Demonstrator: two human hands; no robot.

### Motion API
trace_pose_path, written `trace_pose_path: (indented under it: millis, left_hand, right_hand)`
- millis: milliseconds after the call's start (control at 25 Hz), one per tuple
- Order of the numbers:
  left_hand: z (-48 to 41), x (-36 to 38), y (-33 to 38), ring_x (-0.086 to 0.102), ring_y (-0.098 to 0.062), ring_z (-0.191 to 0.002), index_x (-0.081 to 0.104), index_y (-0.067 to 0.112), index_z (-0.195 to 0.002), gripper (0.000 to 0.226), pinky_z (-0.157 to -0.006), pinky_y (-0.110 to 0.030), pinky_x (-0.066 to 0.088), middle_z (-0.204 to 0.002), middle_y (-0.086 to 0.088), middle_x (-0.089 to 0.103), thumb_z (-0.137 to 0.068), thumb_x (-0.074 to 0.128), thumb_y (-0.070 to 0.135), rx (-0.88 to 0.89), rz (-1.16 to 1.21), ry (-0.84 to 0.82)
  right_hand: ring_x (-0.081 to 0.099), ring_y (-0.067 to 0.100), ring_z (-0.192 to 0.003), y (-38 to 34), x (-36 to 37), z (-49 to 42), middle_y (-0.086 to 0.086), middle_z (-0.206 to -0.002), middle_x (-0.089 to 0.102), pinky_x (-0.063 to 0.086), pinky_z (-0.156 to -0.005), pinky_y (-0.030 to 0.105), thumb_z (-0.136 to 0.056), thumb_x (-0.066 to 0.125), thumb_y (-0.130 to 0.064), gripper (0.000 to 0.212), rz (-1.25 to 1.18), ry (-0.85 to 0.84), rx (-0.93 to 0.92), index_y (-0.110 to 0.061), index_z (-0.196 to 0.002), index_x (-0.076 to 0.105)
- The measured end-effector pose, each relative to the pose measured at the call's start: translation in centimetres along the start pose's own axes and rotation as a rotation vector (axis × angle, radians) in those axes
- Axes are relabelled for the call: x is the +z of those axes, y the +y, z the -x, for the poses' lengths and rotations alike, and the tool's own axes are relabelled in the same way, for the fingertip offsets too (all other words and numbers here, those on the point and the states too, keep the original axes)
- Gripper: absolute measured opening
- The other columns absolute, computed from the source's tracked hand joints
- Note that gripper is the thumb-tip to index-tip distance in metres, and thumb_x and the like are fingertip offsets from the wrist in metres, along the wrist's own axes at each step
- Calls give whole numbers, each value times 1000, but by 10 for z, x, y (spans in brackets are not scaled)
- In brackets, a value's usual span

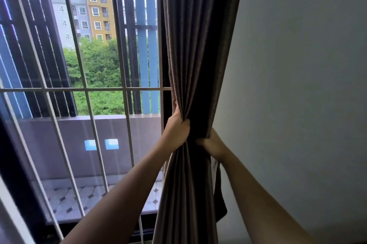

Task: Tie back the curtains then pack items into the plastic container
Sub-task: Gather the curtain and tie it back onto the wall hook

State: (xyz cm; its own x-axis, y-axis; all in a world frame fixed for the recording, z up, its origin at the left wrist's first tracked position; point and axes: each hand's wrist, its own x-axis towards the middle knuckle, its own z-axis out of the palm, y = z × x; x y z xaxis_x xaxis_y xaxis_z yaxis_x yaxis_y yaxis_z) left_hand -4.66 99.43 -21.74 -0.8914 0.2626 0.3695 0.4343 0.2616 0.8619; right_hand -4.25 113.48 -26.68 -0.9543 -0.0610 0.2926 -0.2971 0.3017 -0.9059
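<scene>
Head view, facing window and right-hand wall. Holds dark grey-brown curtain (198, 45) bunched into one thick column at right edge of window, just beside pale wall (297, 84). Column pinched narrow at the grip, fanning wider above and below.

Left hand (176, 130): clamps the window-side folds, fingers curled tight into the cloth, one digit lying up along the curtain edge.

Right hand (213, 145): grips the wall side of the same bunch, slightly lower; fingers wrapped behind the fabric and mostly hidden, thumb across the front. Hands close together, cloth between them, not touching each other.

Below right wrist, between curtain and wall: dark fabric strip (219, 194), hanging loose; upper attachment not discernible.

Left of curtain: white window grille (85, 89) across the glass; tiled balcony floor (65, 202) beyond; green trees (99, 68) and yellow apartment block (99, 5) farther out.
</scene>
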Motion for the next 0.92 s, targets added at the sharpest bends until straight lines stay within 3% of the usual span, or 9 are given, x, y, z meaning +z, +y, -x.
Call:
trace_pose_path:
  millis: [80,200,280,440,560,680,800,920]
  left_hand:
    - [-4,-1,-1,48,-24,-123,27,16,-146,68,-108,-42,39,-135,-8,50,-81,35,-4,-6,14,-4]
    - [-7,1,-3,52,-31,-115,35,11,-139,65,-100,-43,47,-123,-13,55,-75,35,0,-55,39,-34]
    - [-8,2,-3,55,-33,-105,40,2,-133,55,-86,-37,51,-107,-12,56,-78,36,-3,-84,77,-54]
    - [-12,6,-7,53,-20,-83,38,-3,-132,52,-67,-27,45,-90,-8,54,-80,39,-5,-82,163,-89]
    - [-13,13,-8,52,-33,-98,28,6,-142,80,-73,-30,45,-117,-23,50,-64,49,11,-63,225,-112]
    - [-19,12,-7,40,-38,-128,14,24,-149,107,-97,-42,45,-147,-18,32,-53,59,31,-50,198,-153]
    - [-17,6,-6,39,-24,-132,21,27,-146,103,-110,-44,35,-147,-4,34,-58,70,46,35,83,-222]
    - [-18,-1,-8,47,-22,-120,39,21,-132,77,-104,-38,41,-130,-6,47,-68,63,57,60,81,-214]
  right_hand:
    - [62,17,-97,7,12,7,4,-103,64,52,-81,20,-60,59,-8,51,-11,-72,23,-12,-111,55]
    - [62,21,-102,13,24,9,6,-104,63,51,-88,28,-62,60,-6,54,-16,-164,21,-13,-115,52]
    - [61,25,-103,13,28,6,9,-104,62,51,-91,34,-59,63,-14,59,18,-212,20,-11,-116,51]
    - [61,21,-97,18,35,2,11,-101,60,50,-82,23,-51,65,-29,75,85,-255,56,-5,-119,48]
    - [62,10,-95,24,48,1,10,-106,61,49,-80,14,-56,75,-35,81,80,-151,62,-1,-125,47]
    - [54,13,-118,26,63,-3,8,-127,56,45,-102,29,-59,74,-47,92,89,-19,31,-9,-136,40]
    - [47,19,-126,18,74,-8,8,-132,48,42,-106,35,-68,68,-29,84,120,2,31,-12,-141,30]
    - [46,23,-122,12,80,-10,12,-125,47,43,-102,33,-65,54,-16,74,228,35,67,-8,-136,34]
